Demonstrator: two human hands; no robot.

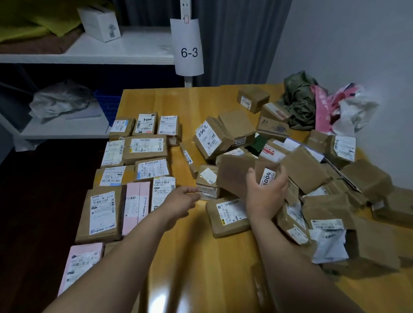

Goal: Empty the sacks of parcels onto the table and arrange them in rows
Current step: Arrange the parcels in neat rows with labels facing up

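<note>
A loose heap of brown cardboard parcels (325,184) covers the right half of the yellow wooden table (215,259). On the left side, labelled parcels lie in rows (132,169), some of them pink. My right hand (265,190) grips a brown box with a white "3004" label (239,175), lifted at the near edge of the heap. My left hand (180,199) hovers above the table beside the rows, fingers loosely extended toward a small flat parcel (206,192) and holding nothing. Crumpled empty sacks (320,104), green, pink and white, lie at the table's far right corner.
White shelving (96,50) stands behind the table at left, with a "6-3" tag (189,50), a white box (100,21), yellow cloth and a plastic bag. A grey wall runs along the right. Bare tabletop shows in the near middle.
</note>
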